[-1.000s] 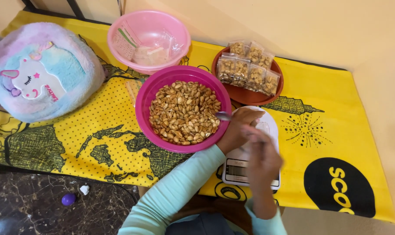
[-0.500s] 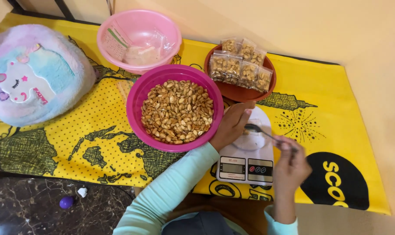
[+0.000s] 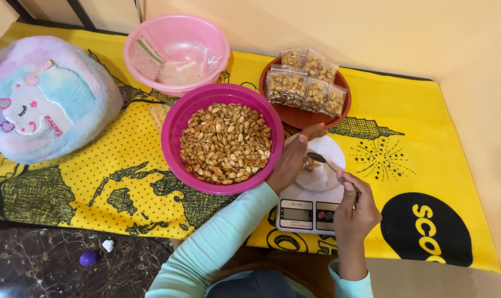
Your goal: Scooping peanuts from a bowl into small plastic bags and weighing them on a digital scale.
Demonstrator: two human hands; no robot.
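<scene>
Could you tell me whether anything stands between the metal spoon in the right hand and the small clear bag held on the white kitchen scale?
Nothing visible does. The right hand holds the metal spoon with its bowl right at the small clear bag, which the left hand steadies on the white kitchen scale. The big magenta bowl of roasted peanuts sits off to the left.

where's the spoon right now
In the head view, the spoon is right of centre, in the right hand, its bowl over the scale beside the left hand.

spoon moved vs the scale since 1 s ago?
Yes. The spoon in the right hand was over the magenta bowl's rim; now its tip is over the scale platform, by the left hand.
</scene>
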